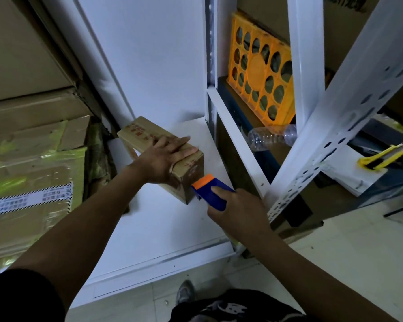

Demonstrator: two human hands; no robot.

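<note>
Nearest, curled tight in the right grip (237, 210): a blue cutter (209, 189), orange nose pointing forward and left. At that nose, touching or all but, the near end of a small cardboard box (137, 133), just ahead and left of the right grip. Laid with its long axis running away and leftward, from the cutter's tip toward the back corner. Pinned from above by the left grip (168, 159), fingers straight and flat across the top, thumb down the near side, clasping nothing. Far closer to the box, that left grip; only the tool's tip between the right grip and the end face. By the look of it, a cut at the taped end or top seam to come, running along the box's length toward the pressing fingers, the point to watch. No blade to be made out.

Under both, a smooth white shelf (163, 228) of a metal rack. Right of the right grip, a slotted white post (335, 126). Beyond it, a clear plastic bottle (270, 137) on its side, a yellow crate (261, 73) on edge, and a yellow knife (379, 159) farther right. Left of the left grip, stacked taped cartons (33, 159). Behind all, a white wall panel (154, 54).
</note>
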